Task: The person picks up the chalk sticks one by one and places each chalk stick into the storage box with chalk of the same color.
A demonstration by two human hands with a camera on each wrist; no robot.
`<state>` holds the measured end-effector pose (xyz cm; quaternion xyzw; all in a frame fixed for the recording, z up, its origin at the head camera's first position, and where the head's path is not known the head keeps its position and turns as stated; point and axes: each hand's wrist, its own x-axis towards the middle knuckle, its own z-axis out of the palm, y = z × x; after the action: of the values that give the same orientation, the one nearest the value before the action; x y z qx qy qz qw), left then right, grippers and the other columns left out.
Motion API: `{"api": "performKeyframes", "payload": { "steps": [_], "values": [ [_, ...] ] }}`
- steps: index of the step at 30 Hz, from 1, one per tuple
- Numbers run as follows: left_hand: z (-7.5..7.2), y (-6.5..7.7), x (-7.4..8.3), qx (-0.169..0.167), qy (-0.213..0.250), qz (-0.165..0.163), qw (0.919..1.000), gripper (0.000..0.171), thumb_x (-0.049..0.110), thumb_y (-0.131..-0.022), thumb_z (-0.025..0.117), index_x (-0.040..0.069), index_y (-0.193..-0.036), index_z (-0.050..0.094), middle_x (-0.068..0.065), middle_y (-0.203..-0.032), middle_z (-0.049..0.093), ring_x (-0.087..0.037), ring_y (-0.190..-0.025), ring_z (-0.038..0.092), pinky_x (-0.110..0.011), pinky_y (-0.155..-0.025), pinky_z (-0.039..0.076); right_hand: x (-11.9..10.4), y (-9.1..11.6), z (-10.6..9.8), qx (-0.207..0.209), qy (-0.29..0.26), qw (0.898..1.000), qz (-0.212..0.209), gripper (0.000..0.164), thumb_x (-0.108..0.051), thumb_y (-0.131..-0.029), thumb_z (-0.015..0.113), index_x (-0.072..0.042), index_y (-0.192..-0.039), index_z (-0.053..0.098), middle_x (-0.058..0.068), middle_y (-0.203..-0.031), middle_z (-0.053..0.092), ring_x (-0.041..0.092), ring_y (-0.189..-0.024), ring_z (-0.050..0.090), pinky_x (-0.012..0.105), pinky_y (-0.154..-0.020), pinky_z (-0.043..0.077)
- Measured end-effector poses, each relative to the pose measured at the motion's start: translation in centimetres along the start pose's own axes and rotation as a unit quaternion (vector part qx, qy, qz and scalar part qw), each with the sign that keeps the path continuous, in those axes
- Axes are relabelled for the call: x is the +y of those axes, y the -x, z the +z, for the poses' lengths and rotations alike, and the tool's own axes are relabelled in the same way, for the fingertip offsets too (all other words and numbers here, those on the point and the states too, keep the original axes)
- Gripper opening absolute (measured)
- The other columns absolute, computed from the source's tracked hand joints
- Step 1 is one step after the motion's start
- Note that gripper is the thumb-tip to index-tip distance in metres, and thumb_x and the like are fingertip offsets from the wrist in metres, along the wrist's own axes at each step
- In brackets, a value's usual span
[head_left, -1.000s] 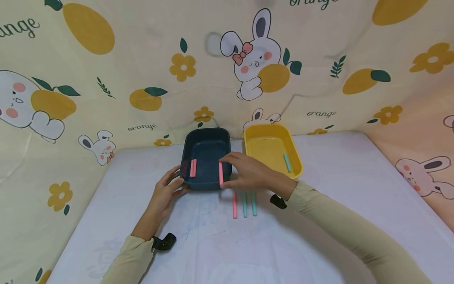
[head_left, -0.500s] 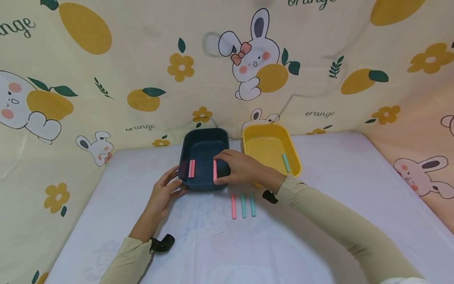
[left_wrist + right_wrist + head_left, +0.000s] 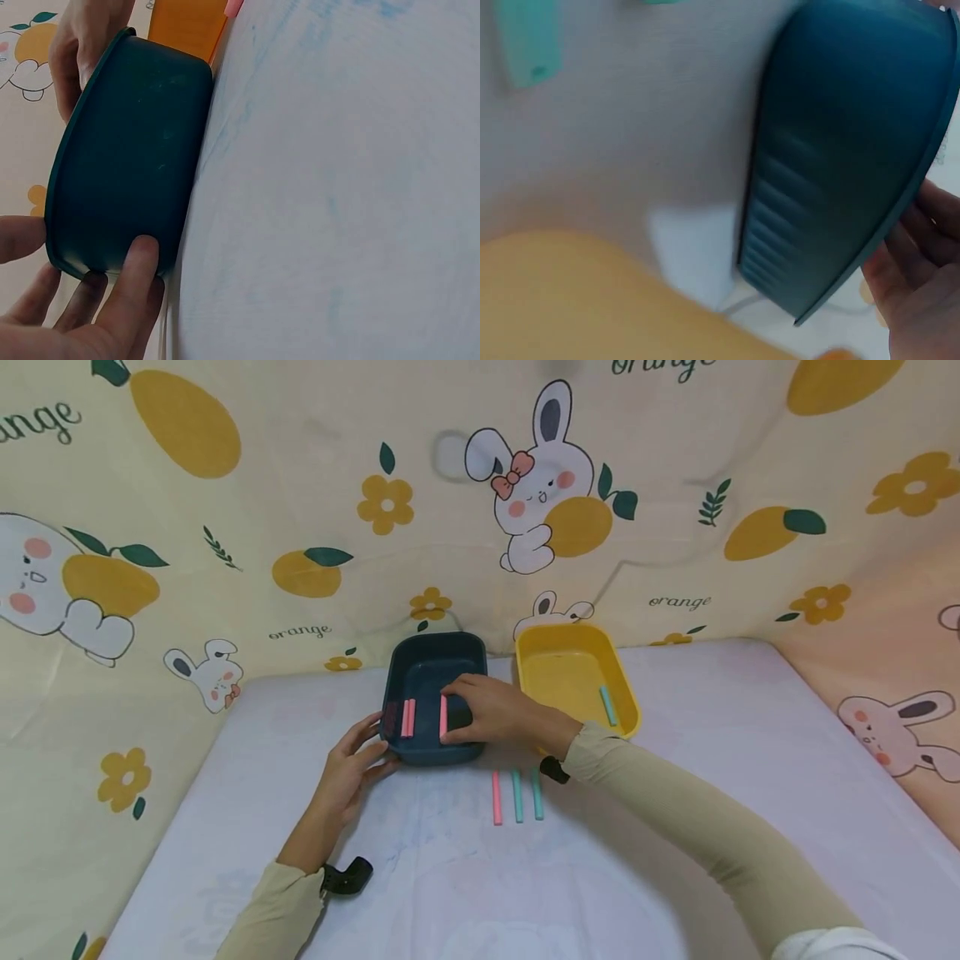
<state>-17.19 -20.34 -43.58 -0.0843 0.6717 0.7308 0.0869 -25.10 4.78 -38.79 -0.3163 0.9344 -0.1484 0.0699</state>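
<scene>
A dark blue bin [image 3: 438, 673] stands at the back of the table. My left hand [image 3: 351, 775] rests its fingers and thumb against the outside of the bin's near left corner; in the left wrist view the thumb lies along the wall. Inside the bin, my right hand [image 3: 498, 712] pinches a pink stick [image 3: 443, 715] upright between thumb and fingers. Two more pink sticks [image 3: 408, 718] lie side by side at the bin's left. On the cloth in front are one pink stick [image 3: 497, 798] and two teal sticks [image 3: 517, 797].
To the right of the dark bin stands a yellow bin [image 3: 551, 670] with one teal stick [image 3: 608, 705] in it, partly behind the right forearm. A white cloth [image 3: 450, 893] with faint blue smears covers the table. Behind hangs a printed curtain [image 3: 420, 435].
My right hand has moved left with the pink stick, from the dark bin's right rim towards its middle. The left hand keeps its place at the corner.
</scene>
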Motion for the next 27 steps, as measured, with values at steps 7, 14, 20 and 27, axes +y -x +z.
{"api": "performKeyframes", "payload": {
  "steps": [7,14,20,27],
  "values": [
    [0.0,0.1,-0.1,0.0,-0.004,-0.004,1.0,0.054,0.008,-0.102,0.051,0.021,-0.153,0.039,-0.009,-0.158,0.034,-0.023,-0.119,0.053,-0.036,-0.098,0.055,-0.4,-1.7,0.9,-0.016,0.001,1.0,-0.007,0.08,-0.064,-0.08,0.071,-0.02,-0.144,0.051,0.001,-0.143,0.053,0.017,-0.125,0.053,0.039,-0.109,0.048],
    [0.0,0.2,0.0,-0.002,-0.011,0.005,0.9999,0.053,0.008,-0.103,0.05,0.02,-0.153,0.039,-0.01,-0.157,0.035,-0.024,-0.118,0.055,-0.036,-0.098,0.055,-0.8,-3.5,2.0,-0.024,0.031,0.999,-0.021,0.081,-0.064,-0.082,0.069,-0.016,-0.145,0.05,0.003,-0.143,0.053,0.018,-0.127,0.053,0.038,-0.11,0.047],
    [0.1,0.2,-0.1,-0.011,-0.008,-0.002,0.9999,0.053,0.009,-0.103,0.05,0.021,-0.153,0.038,-0.009,-0.158,0.033,-0.022,-0.118,0.055,-0.038,-0.101,0.054,-0.8,-4.4,2.5,-0.033,0.051,0.998,-0.012,0.082,-0.065,-0.082,0.069,-0.015,-0.144,0.05,0.004,-0.144,0.053,0.019,-0.128,0.053,0.039,-0.11,0.046],
    [0.0,0.3,0.3,-0.007,-0.004,0.004,1.0,0.053,0.008,-0.102,0.05,0.019,-0.153,0.038,-0.011,-0.157,0.034,-0.019,-0.108,0.06,-0.035,-0.098,0.056,-1.3,-6.0,2.6,-0.054,0.031,0.998,-0.01,0.082,-0.063,-0.083,0.07,-0.012,-0.144,0.051,0.006,-0.146,0.052,0.02,-0.13,0.053,0.039,-0.112,0.044]
  ]
}}
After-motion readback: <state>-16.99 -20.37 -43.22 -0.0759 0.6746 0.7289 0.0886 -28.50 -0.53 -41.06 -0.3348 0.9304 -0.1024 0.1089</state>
